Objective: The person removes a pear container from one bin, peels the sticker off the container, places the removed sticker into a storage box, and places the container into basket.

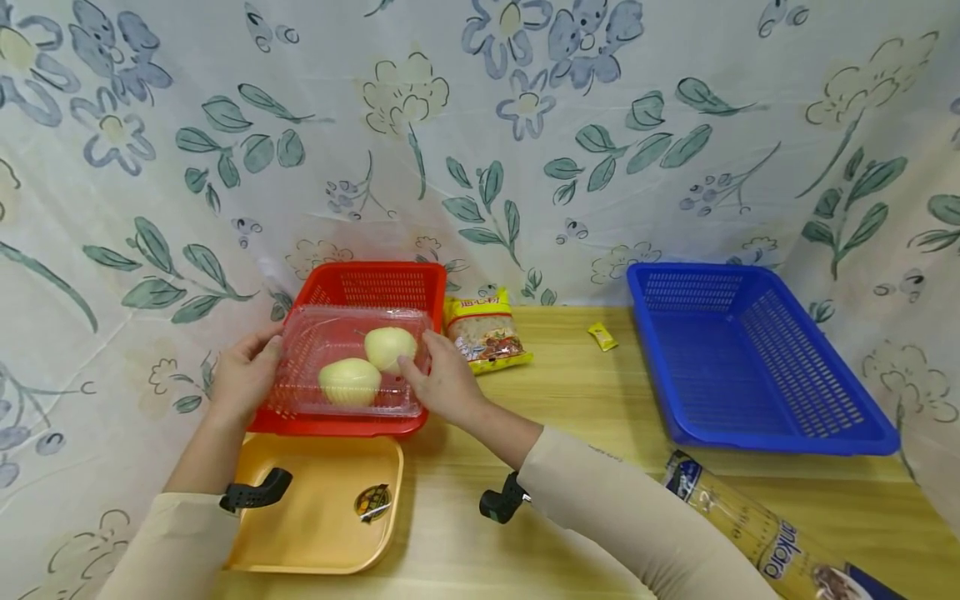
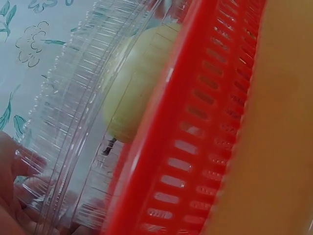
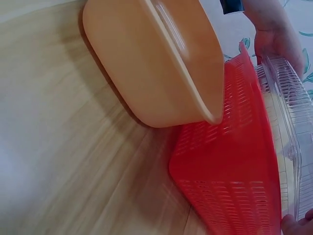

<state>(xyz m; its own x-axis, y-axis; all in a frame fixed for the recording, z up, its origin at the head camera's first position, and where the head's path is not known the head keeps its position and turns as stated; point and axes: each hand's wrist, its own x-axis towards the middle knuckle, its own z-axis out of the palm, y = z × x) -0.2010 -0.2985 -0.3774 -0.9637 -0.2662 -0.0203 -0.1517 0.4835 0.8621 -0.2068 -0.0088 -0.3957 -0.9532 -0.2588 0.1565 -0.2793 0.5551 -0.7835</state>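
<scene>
A clear plastic clamshell box [image 1: 341, 333] with two pale yellow round fruits [image 1: 350, 380] inside sits over the red basket [image 1: 352, 283]. My left hand [image 1: 243, 371] grips its left side and my right hand [image 1: 442, 379] grips its right side. In the left wrist view the clear box [image 2: 63, 122] and one fruit [image 2: 134, 83] press against the red basket wall [image 2: 190, 147], with my fingers [image 2: 19, 196] on the plastic. The right wrist view shows the red basket [image 3: 230, 166] from below and the clear box edge [image 3: 293, 127].
A yellow tray [image 1: 300, 533] with a small round sticker lies just in front of the red basket. A noodle packet [image 1: 487, 329] and a small yellow sachet [image 1: 602, 336] lie behind. A blue basket [image 1: 750, 358] stands right; a pasta pack [image 1: 757, 533] lies at the front right.
</scene>
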